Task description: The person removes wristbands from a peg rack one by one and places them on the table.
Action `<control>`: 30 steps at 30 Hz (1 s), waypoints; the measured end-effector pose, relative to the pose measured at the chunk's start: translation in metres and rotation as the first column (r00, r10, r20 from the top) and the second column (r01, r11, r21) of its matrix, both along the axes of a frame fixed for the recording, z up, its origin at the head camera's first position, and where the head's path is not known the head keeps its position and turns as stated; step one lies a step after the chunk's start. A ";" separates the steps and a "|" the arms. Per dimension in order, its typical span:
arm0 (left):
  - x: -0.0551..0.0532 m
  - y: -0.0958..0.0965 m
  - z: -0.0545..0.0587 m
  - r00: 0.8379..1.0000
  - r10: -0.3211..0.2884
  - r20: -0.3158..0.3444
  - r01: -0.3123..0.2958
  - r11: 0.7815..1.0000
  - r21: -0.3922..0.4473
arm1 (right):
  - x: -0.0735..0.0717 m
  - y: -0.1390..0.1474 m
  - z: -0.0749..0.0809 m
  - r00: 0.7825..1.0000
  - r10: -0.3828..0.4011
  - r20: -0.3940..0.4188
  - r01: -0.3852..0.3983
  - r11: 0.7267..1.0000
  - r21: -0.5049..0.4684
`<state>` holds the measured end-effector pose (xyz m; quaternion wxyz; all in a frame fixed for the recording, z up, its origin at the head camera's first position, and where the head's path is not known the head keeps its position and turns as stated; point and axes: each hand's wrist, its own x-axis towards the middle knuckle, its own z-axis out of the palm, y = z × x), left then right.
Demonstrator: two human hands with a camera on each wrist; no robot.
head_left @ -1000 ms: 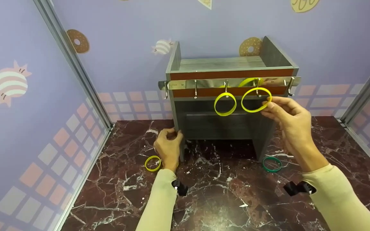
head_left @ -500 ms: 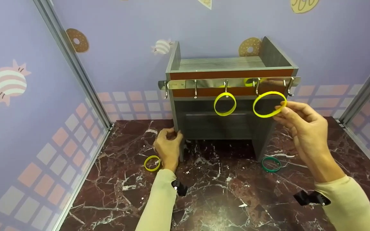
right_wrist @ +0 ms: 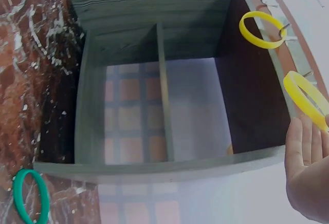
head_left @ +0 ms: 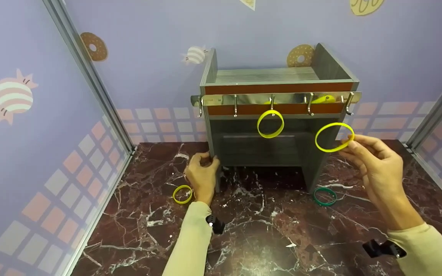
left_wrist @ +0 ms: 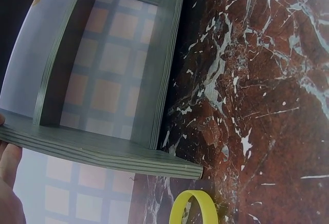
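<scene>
In the head view my right hand (head_left: 380, 168) pinches a yellow wristband (head_left: 335, 124) between thumb and fingertips, in front of the right side of a small grey shelf (head_left: 263, 75). It is apart from the metal hook rail (head_left: 251, 99) along the shelf's front. Another yellow wristband (head_left: 270, 136) hangs on the middle hook. My left hand (head_left: 201, 174) grips the shelf's left side panel (left_wrist: 113, 157), thumb and fingers on opposite faces. The right wrist view shows the held yellow wristband near the hooks at the right edge, partly cut off.
On the dark red marble tabletop (head_left: 259, 237), a yellow wristband (head_left: 182, 202) lies beside my left wrist. A green wristband (head_left: 325, 205) lies by the shelf's right foot. Purple patterned walls (head_left: 155, 76) stand behind and at both sides.
My right hand has moved right and down, carrying the yellow wristband away from the hook it overlapped. The left hand stays on the side panel; the hanging wristband stays put.
</scene>
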<state>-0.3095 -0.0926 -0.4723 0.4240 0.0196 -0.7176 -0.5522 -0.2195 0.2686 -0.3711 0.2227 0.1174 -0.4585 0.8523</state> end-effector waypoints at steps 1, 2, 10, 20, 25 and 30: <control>0.000 0.000 0.000 1.000 0.000 -0.002 0.000 1.000 -0.001 | 0.000 0.002 -0.002 1.000 0.003 0.002 -0.003 1.000 -0.005; 0.000 0.000 0.000 1.000 0.002 -0.006 -0.002 1.000 -0.003 | 0.000 0.004 -0.005 1.000 0.004 0.003 -0.004 1.000 -0.009; -0.002 -0.001 -0.001 1.000 0.005 -0.028 -0.005 1.000 -0.013 | 0.001 0.020 -0.024 0.999 -0.010 0.031 0.010 1.000 -0.010; -0.001 0.001 0.000 0.999 -0.008 -0.032 0.008 1.000 -0.006 | 0.000 0.047 -0.047 0.994 -0.016 0.106 0.025 0.996 -0.090; -0.002 0.000 0.000 0.999 0.016 -0.037 -0.017 0.999 -0.036 | -0.002 0.061 -0.061 0.988 -0.022 0.151 0.035 0.996 -0.082; -0.002 0.000 -0.001 0.999 0.015 -0.049 -0.017 0.999 -0.038 | -0.003 0.072 -0.077 0.977 -0.026 0.212 0.048 0.994 -0.100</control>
